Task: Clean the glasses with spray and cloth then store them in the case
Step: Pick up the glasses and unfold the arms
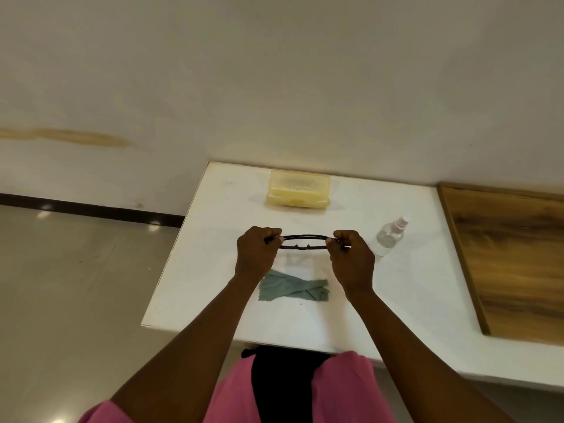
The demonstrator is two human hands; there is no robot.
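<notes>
1. I hold the black glasses (302, 242) with both hands, above the white desk (213, 270), between the case and the cloth; they do not touch the desk.
2. My left hand (255, 254) pinches the left end of the frame, with the fingers curled around it.
3. My right hand (351, 257) pinches the right end in the same way, so each grip is narrow and closed on the frame.
4. The grey-green cloth (294, 290) lies crumpled on the desk, just below the glasses and nearer to me.
5. The yellow translucent case (299, 190) stands at the far edge of the desk, near the wall; its lid is shut.
6. The clear spray bottle (389, 236) lies tilted on the desk, beside my right hand.
7. A wooden board (512, 254) is at the right of the desk.
</notes>
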